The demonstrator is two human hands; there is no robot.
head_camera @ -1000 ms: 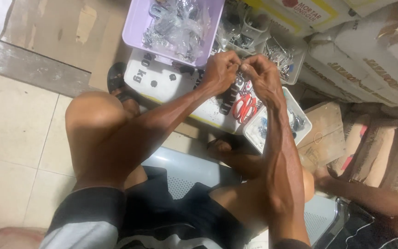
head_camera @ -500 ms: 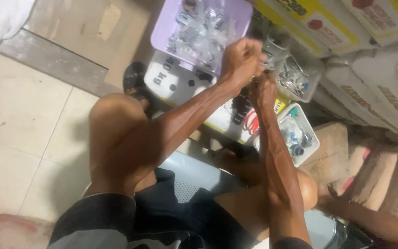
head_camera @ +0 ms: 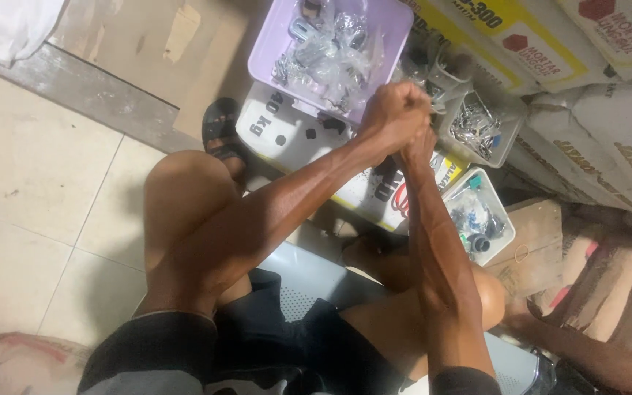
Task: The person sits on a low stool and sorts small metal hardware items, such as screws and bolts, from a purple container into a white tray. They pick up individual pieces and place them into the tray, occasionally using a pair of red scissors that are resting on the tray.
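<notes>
A light purple plastic tub (head_camera: 272, 44) sits at the top, full of small shiny metal parts in clear bags (head_camera: 327, 55). Under it lies a flat white box with black marks (head_camera: 287, 135). The white box runs on to the right, where its label turns yellow, red and black (head_camera: 433, 186). Just right of the hands is a small clear tub of silver bits (head_camera: 477, 124). Lower down is a white square tub with blue and black parts (head_camera: 477, 219). Big yellow and white sacks with red shapes (head_camera: 543, 36) are stacked along the top right. Brown paper sacks (head_camera: 608, 285) lie at the right edge. A black sandal (head_camera: 221, 132) rests by the knee.

The left hand (head_camera: 396, 110) is a tight fist, up by the corner of the purple tub. The right hand (head_camera: 418, 146) is pressed just under it and touching it. I cannot tell what the hands hold, because the fingers hide it.

A moment ago the two hands were side by side, with the fingers pinching something small. Now they are bunched close, one on top of the other. They have moved up nearer the purple tub. The boxes and tubs have not moved.
</notes>
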